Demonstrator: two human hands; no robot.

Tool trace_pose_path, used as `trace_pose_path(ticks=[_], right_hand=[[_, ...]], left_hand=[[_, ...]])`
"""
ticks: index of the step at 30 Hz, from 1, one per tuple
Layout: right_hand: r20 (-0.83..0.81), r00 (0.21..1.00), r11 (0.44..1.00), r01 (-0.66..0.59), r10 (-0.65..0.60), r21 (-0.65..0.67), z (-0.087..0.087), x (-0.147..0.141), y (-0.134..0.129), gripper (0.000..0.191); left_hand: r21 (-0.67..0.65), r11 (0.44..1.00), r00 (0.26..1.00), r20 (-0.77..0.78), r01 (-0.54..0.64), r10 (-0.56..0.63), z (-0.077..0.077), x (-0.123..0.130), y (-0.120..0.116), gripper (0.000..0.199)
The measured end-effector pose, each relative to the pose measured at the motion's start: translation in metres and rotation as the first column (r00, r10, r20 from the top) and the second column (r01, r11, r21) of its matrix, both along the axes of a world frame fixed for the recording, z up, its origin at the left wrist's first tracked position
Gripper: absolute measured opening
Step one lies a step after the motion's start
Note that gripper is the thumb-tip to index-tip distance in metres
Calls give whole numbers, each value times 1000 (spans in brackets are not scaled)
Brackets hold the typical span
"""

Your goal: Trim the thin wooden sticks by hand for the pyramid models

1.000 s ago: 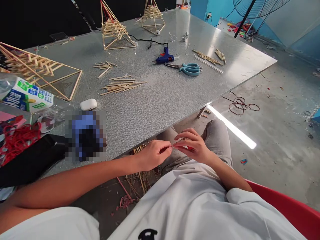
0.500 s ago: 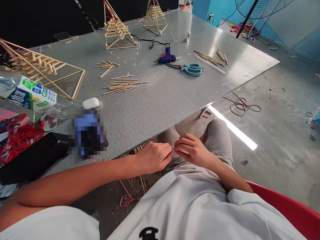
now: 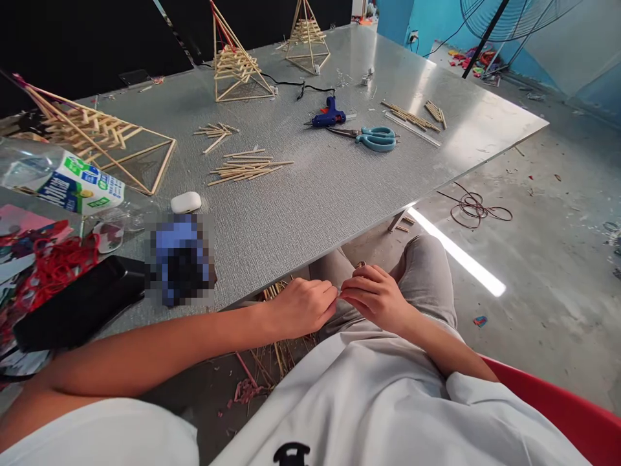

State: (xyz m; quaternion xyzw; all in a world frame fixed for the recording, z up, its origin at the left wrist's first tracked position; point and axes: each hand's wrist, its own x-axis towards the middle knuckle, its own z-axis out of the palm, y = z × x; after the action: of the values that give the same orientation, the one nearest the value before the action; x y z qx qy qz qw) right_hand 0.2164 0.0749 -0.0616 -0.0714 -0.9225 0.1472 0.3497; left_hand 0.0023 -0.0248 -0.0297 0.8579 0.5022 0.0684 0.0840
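The grey table (image 3: 301,213) runs out ahead of me, and most of what I am working with lies on its surface. Three stick frames stand on it with their bars joined and slats layered inside, so I judge those well advanced: the nearest frame (image 3: 90,127) by the left end, the middle frame (image 3: 235,66) along the edge by the black panel, the last frame (image 3: 306,30) towards the far corner. I cannot tell whether any is fully finished.

The plastic bottle (image 3: 82,184) lies on its side by the left end, just beside the nearest frame. My left hand (image 3: 303,307) and right hand (image 3: 376,298) are off the surface, past its near edge, above my lap. Both are drawn into narrow pinches, fingertips almost meeting.

Blue-handled scissors (image 3: 363,137) lie mid-surface, just beside the blue glue gun (image 3: 330,114); neither is in my grip. What looks undone is the loose wood: the longer sticks (image 3: 247,169) and shorter sticks (image 3: 216,133) left of centre, and the two bundles (image 3: 410,116) towards the right corner, none joined to anything. A white case (image 3: 185,202) sits near the left end.

Smallest is the tiny pale bit (image 3: 339,292) between my fingertips, too small for me to name.
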Motion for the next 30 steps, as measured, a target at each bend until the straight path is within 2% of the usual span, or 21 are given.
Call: trace_pose_path(ticks=[6, 10, 13, 16, 23, 26, 30], right_hand=[[16, 1000, 998, 20, -21, 66, 2, 1, -4, 16], [-2, 999, 992, 34, -34, 120, -1, 2, -6, 22], [8, 999, 991, 38, -39, 126, -2, 0, -5, 19], [51, 998, 996, 43, -47, 82, -1, -2, -3, 10], [100, 995, 999, -7, 3, 42, 2, -3, 0, 13], [119, 993, 997, -7, -1, 72, 0, -3, -1, 15], [43, 998, 994, 48, -53, 103, -3, -2, 0, 12]], left_hand=[[-39, 997, 996, 38, -74, 75, 1, 1, -2, 26], [-157, 973, 972, 134, -170, 192, 8, 3, 1, 27], [-249, 947, 945, 204, -201, 254, 12, 3, 4, 31], [-258, 947, 949, 198, -189, 243, 12, 4, 5, 29], [-182, 974, 990, 26, -133, 140, 8, 5, -1, 24], [-209, 964, 985, 0, -166, 170, 9, 3, 1, 25], [-220, 955, 974, 57, -202, 219, 12, 0, 6, 28]])
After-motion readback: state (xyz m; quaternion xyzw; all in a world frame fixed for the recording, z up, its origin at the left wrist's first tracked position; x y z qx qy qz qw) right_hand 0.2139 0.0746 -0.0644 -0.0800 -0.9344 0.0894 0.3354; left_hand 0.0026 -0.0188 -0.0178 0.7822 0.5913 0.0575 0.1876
